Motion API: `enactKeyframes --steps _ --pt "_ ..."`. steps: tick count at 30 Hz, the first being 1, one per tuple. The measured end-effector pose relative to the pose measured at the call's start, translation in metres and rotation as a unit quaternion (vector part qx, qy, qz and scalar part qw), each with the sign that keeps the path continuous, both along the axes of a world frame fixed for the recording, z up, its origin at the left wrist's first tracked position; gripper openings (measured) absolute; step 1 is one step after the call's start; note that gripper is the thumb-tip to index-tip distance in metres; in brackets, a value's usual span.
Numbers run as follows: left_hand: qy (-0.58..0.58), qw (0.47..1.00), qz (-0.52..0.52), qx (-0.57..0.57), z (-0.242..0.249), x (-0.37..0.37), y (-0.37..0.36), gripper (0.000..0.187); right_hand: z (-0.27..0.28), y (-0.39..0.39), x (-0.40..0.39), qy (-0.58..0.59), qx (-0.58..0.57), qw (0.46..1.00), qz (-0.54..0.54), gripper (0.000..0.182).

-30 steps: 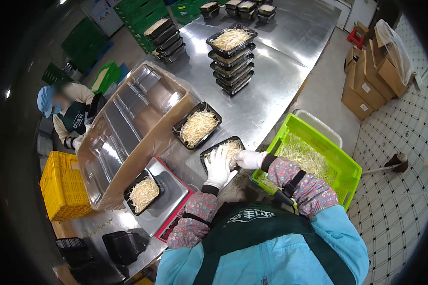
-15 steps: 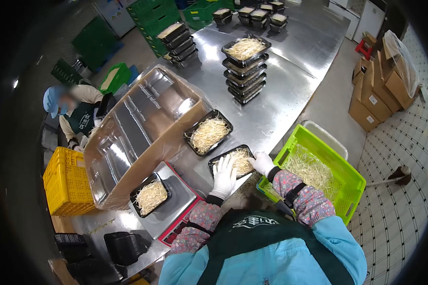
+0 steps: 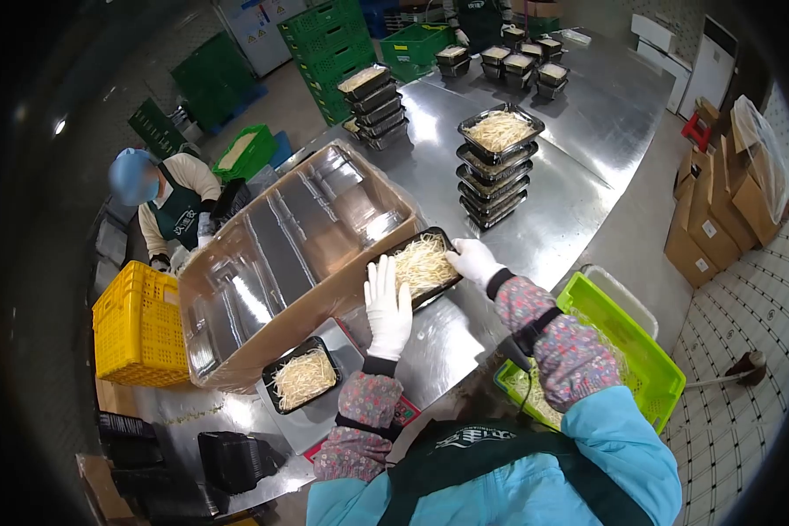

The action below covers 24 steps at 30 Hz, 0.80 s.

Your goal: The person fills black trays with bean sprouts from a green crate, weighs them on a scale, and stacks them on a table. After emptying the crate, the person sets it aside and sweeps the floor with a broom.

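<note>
A black plastic tray of bean sprouts (image 3: 422,266) is between my two gloved hands over the steel table. My right hand (image 3: 476,262) grips its right rim with fingers closed. My left hand (image 3: 387,309) lies along the left side, fingers stretched out against the tray edge and sprouts. The second tray seen beside it earlier is hidden, in line with this one. Nearer to me, another filled tray (image 3: 303,378) rests on the scale (image 3: 346,346), left of my left forearm.
A large carton of clear lids (image 3: 298,237) stands left of my hands. Beyond is a stack of filled trays (image 3: 497,180). A lime-green crate (image 3: 666,377) holds loose sprouts at right. Empty black trays (image 3: 237,460) lie lower left. A co-worker (image 3: 177,206) is behind the carton.
Both hands have moved away from me with the near sprout tray, up to where the farther tray lay; that tray no longer shows separately. The view has shifted too.
</note>
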<state>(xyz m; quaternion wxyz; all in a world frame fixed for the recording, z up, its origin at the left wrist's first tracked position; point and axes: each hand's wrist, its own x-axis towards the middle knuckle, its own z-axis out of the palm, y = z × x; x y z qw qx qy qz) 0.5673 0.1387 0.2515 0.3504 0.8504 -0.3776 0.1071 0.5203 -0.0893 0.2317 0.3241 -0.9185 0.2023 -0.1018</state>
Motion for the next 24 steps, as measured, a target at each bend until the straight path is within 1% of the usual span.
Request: enactKeyframes --steps 1,2,4,5,8,9,10,12,13,14,16,17,18,19,21,22,24 --pt "-0.033 0.998 0.004 0.062 -0.022 0.015 -0.007 0.053 -0.016 -0.001 0.021 0.05 -0.005 0.999 -0.014 0.034" --pt "-0.103 0.979 0.026 0.174 -0.049 0.029 -0.011 0.054 -0.024 -0.001 0.036 0.101 -0.01 0.994 -0.028 0.035" --pt "-0.072 0.986 0.037 0.145 -0.06 0.036 -0.018 0.054 -0.021 -0.001 0.052 0.122 -0.007 0.992 -0.039 0.034" --pt "-0.067 0.985 0.046 0.153 -0.066 0.04 -0.023 0.055 -0.012 -0.005 0.058 0.16 -0.006 0.987 -0.024 0.034" --pt "-0.015 0.984 0.059 0.166 -0.058 0.039 -0.029 0.054 -0.007 -0.018 0.064 0.176 0.032 0.984 0.0 0.041" --pt "-0.013 0.982 0.06 0.176 -0.058 0.037 -0.028 0.055 -0.004 -0.019 0.063 0.185 0.075 0.98 0.001 0.047" --pt "-0.014 0.983 0.058 0.176 -0.056 0.036 -0.026 0.055 -0.002 -0.021 0.053 0.161 0.127 0.979 0.015 0.052" --pt "-0.013 0.983 0.053 0.174 -0.05 0.029 -0.022 0.055 0.004 -0.024 0.036 0.15 0.248 0.957 -0.022 0.056" --pt "0.006 0.986 0.039 0.162 -0.046 0.027 -0.018 0.057 0.001 -0.026 0.026 0.093 0.256 0.962 -0.031 0.056" --pt "0.01 0.99 0.031 0.138 -0.042 0.026 -0.015 0.058 0.017 -0.023 0.01 0.075 0.286 0.954 -0.041 0.054" --pt "0.022 0.995 0.022 0.091 -0.035 0.021 -0.005 0.06 -0.033 -0.042 0.002 -0.031 0.219 0.975 -0.028 0.05" --pt "0.034 0.996 0.021 0.075 -0.029 0.019 0.001 0.059 -0.034 -0.042 -0.006 -0.084 0.166 0.982 -0.044 0.048" --pt "0.042 0.998 0.017 0.034 -0.024 0.017 0.008 0.057 -0.03 -0.037 -0.015 -0.139 0.113 0.982 -0.061 0.045" --pt "0.05 0.999 0.012 -0.008 -0.018 0.015 0.015 0.056 -0.006 -0.021 -0.026 -0.174 0.095 0.977 -0.075 0.042" --pt "0.071 0.992 0.007 -0.103 -0.003 0.006 0.032 0.051 0.008 -0.001 -0.03 -0.257 -0.018 0.966 -0.026 0.044" --pt "0.075 0.988 0.007 -0.137 0.005 -0.001 0.042 0.05 0.013 0.009 -0.03 -0.298 -0.072 0.952 0.0 0.045" --pt "0.083 0.98 0.026 -0.18 0.029 -0.02 0.067 0.049 0.023 0.034 -0.026 -0.294 -0.104 0.949 0.05 0.05"
